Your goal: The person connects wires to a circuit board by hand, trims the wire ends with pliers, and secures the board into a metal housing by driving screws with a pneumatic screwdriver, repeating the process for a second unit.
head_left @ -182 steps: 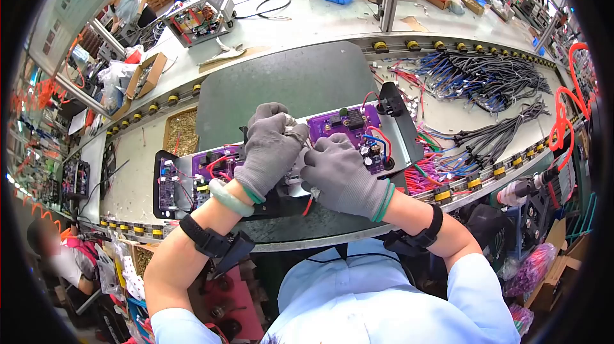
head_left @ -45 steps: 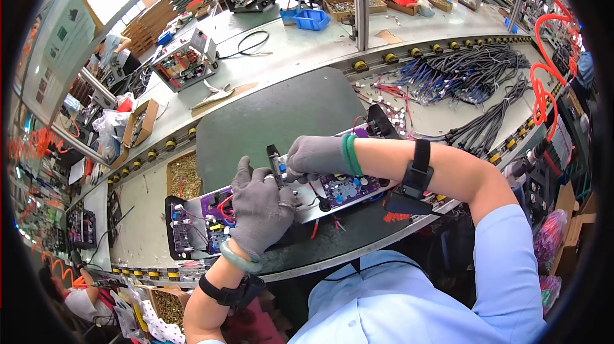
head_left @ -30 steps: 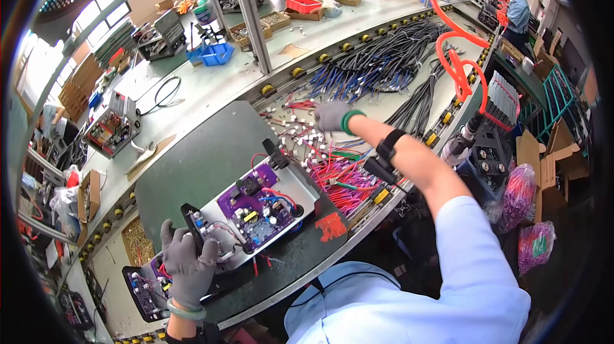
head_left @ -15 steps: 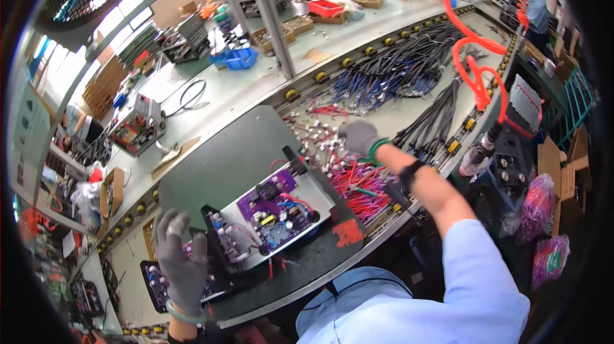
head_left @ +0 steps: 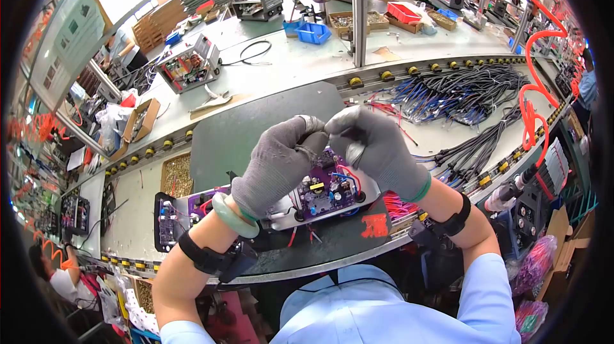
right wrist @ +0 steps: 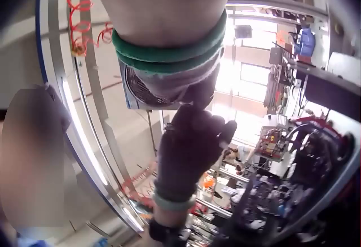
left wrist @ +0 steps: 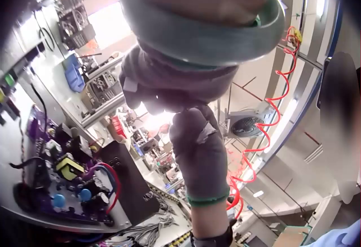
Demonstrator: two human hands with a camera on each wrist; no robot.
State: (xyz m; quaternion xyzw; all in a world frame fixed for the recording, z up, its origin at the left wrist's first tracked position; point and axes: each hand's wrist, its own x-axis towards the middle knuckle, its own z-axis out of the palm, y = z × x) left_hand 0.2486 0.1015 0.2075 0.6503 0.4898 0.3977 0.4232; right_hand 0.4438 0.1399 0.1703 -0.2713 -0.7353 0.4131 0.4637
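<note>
In the head view my gloved left hand and gloved right hand meet above a metal chassis with a purple circuit board. Fingers on both hands are bent, and the fingertips come together over the board; I cannot tell what, if anything, sits between them. Silvery wrapping covers some fingertips. The left wrist view has the right hand beyond the left one, and the right wrist view shows the left hand with curled fingers. A second unit with a black end plate lies left, partly hidden by my left arm.
Black and blue cables lie in a heap at the right, with red and purple wires nearer me. A box of small brass-coloured parts stands left. A dark green mat lies under the units. Yellow rollers line the rail behind.
My right hand left the chassis, reached over the wire pile at the right and came back above the board. The left hand lifted off the unit and moved across to meet it.
</note>
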